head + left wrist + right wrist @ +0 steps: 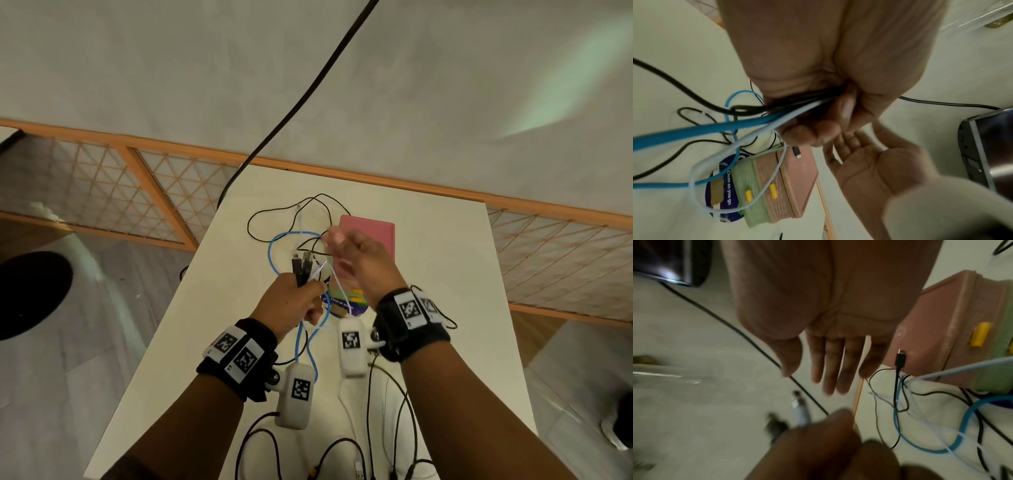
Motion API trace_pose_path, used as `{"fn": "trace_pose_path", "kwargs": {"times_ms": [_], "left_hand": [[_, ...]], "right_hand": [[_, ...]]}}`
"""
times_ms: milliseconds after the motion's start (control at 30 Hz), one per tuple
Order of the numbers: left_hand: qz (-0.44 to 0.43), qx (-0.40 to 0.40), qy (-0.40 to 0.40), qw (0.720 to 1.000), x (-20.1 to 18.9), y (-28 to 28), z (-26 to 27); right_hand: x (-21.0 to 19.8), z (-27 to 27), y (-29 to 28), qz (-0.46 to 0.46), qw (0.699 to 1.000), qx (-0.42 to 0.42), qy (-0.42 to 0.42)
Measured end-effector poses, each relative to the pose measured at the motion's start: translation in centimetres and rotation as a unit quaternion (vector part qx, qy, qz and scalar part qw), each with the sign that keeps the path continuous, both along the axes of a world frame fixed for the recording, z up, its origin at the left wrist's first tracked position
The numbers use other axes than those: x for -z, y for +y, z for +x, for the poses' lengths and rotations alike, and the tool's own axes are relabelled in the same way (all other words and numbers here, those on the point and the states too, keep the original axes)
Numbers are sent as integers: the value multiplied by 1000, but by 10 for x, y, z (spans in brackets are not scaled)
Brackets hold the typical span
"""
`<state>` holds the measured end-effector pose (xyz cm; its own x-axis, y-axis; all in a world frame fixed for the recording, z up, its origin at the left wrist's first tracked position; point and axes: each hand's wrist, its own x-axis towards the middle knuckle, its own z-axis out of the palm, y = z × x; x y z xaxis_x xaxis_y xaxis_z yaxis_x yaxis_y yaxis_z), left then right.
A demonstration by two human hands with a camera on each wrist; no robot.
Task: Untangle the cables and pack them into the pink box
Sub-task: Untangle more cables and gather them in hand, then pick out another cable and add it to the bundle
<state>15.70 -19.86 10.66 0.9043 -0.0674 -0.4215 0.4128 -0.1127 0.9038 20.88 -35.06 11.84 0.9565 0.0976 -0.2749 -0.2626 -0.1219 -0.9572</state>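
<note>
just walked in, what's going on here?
A person is sorting tangled cables over a white table. The left hand grips a bundle of cable ends, black, blue and white. The right hand is open above the pink box, holding nothing. The box is shut, with one black plug hanging over its lid. No cable is packed yet.

The right hand (356,260) covers the near half of the pink box (373,229) in the head view. Inside the left hand (818,105) grip, how the cables (777,112) cross is hidden. The plugs (789,415) in the right wrist view are too blurred to tell their type. The blue cable (674,134) runs off the left edge of the left wrist view.
</note>
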Motion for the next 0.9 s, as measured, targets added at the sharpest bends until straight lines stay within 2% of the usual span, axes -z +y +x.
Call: {"fn": "trace_pose_path", "kwargs": {"times_ms": [67, 133, 167, 233, 300, 433, 533, 600, 733, 833, 900], "left_hand": [[12, 20, -7, 1000, 0, -2, 0], [15, 47, -15, 999, -3, -7, 0], [15, 60, -17, 998, -5, -9, -1], [18, 84, -16, 996, -7, -16, -3], [34, 96, -21, 995, -7, -22, -5], [80, 101, -30, 991, -8, -34, -9], [91, 108, -33, 989, -9, -38, -14], [76, 97, -22, 992, -15, -38, -14], [-8, 73, -39, 997, -31, -28, -4], [-26, 87, -85, 992, -37, -21, -1], [-21, 94, -87, 991, -36, -20, -3]], "right_hand": [[-10, -21, 5, 39, 994, -101, -34], [-12, -34, 9, 3, 984, -160, -82], [-10, -38, 11, -32, 981, -162, -102], [-9, -42, 12, -74, 982, -136, -111], [-10, -48, 12, -63, 987, -112, -92], [-2, -55, 4, -98, 983, -82, -135], [-2, -62, -6, -95, 984, -75, -132], [-3, -66, -17, -68, 987, -58, -134], [5, -71, -46, -9, 992, 35, -121], [14, -78, -63, -13, 992, 84, -93], [18, -83, -69, -32, 992, 99, -74]]}}
